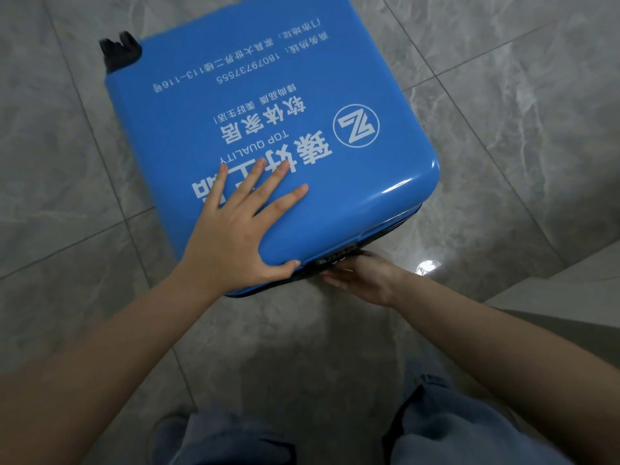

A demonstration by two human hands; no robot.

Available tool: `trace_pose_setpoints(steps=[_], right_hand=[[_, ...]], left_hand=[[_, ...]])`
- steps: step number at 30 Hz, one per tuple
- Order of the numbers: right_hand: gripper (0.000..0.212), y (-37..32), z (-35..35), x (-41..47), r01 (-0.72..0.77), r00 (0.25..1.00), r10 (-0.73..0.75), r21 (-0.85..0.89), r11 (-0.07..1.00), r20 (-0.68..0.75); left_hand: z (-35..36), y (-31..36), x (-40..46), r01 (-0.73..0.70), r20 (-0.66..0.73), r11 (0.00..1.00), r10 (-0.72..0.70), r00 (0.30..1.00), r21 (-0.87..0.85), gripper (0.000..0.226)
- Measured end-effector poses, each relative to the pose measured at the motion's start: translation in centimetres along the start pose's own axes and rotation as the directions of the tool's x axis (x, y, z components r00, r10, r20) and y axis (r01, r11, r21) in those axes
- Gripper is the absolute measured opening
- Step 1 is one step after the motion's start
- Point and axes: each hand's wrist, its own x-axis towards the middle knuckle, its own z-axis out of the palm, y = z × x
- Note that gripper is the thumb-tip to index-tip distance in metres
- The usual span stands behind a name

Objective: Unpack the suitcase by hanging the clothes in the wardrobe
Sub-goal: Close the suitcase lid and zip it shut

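Observation:
A glossy blue hard-shell suitcase [268,105] with white printed lettering lies flat and closed on the tiled floor. My left hand [235,229] presses flat on its near corner, fingers spread and straight, thumb along the lid's edge. My right hand [359,280] reaches under the near edge at the black zipper and lock area [335,258]; its fingertips are hidden beneath the shell, so what they hold does not show. One black wheel [120,50] sticks out at the far left corner. No clothes or wardrobe are in view.
Grey marbled floor tiles [503,112] surround the suitcase on all sides. My legs in blue jeans [446,427] are at the bottom of the view. A pale wall or furniture edge [577,280] rises at the right.

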Motion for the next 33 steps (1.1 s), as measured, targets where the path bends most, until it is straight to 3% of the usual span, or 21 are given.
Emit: trace_pose_setpoints(steps=[4,7,10,13,15,19,24,30,33], right_hand=[[0.031,1.5,-0.2,0.2,0.016,1.0,-0.012,0.211,0.977,-0.021],[0.029,2.2,0.8,-0.4,0.061,0.992,-0.03,0.249,0.967,-0.125],[0.032,1.6,2.9,-1.5,0.089,0.976,-0.059,0.14,0.986,-0.207],[0.034,0.9,5.1,-3.2,0.025,0.956,-0.053,-0.099,0.995,-0.289],[0.032,1.5,6.1,-4.8,-0.023,0.933,-0.03,-0.141,0.99,-0.358],[0.027,4.2,8.7,-9.5,-0.05,0.911,0.075,0.073,0.996,-0.405],[0.025,6.5,11.1,-18.0,-0.086,0.881,0.142,0.144,0.986,-0.451],[0.016,5.5,12.3,-28.0,-0.061,0.818,0.062,0.021,0.998,-0.572],[0.012,2.9,12.7,-32.0,-0.05,0.764,-0.058,-0.148,0.988,-0.642]], left_hand=[[0.2,-0.2,0.1,-0.013,0.001,1.0,0.013,1.0,-0.014,0.093],[0.1,-0.3,0.1,-0.011,0.023,1.0,0.011,1.0,-0.011,0.094],[-0.5,-0.2,0.1,-0.007,0.105,1.0,0.009,0.994,-0.016,0.096],[-2.0,-0.3,-0.6,-0.016,0.214,1.0,0.018,0.977,-0.011,0.101],[-3.5,-0.6,-1.3,-0.033,0.25,0.999,0.038,0.967,-0.022,0.102],[-7.4,-1.6,-3.3,-0.083,0.266,0.992,0.105,0.958,-0.095,0.102],[-13.4,-0.7,-5.6,-0.114,0.333,0.982,0.16,0.929,-0.153,0.101],[-20.7,1.6,-6.4,0.087,0.444,0.962,0.038,0.895,-0.259,0.096],[-23.8,2.8,-6.0,0.23,0.471,0.924,-0.063,0.88,-0.306,0.09]])
